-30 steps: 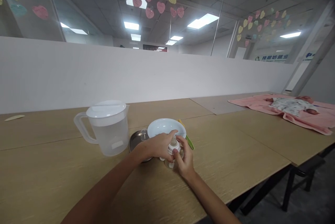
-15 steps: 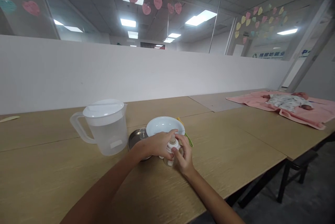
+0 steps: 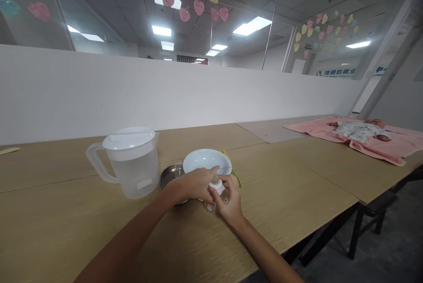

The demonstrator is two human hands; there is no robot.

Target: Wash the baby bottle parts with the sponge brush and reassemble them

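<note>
A clear baby bottle (image 3: 210, 206) with a white collar and a see-through teat stands between my hands at the front of a white bowl (image 3: 206, 156). My left hand (image 3: 197, 184) is closed on the bottle from the left, covering part of it. From the right, my right hand (image 3: 230, 200) grips the white collar with thumb and fingers. Behind my left wrist lies a round metal tray (image 3: 167, 176), partly hidden, with a small clear dome-shaped cap (image 3: 179, 169) on it.
A lidded clear plastic pitcher (image 3: 132, 164) stands left of the tray. Something with a green and yellow handle (image 3: 237, 179) pokes out right of the bowl. At the far right a baby doll (image 3: 358, 130) lies on a pink towel (image 3: 317, 128). A dark stool (image 3: 373, 217) is below the table edge.
Both hands stay on the bottle, and the fingers of my right hand have shifted slightly around the collar. The whole view has moved a little.
</note>
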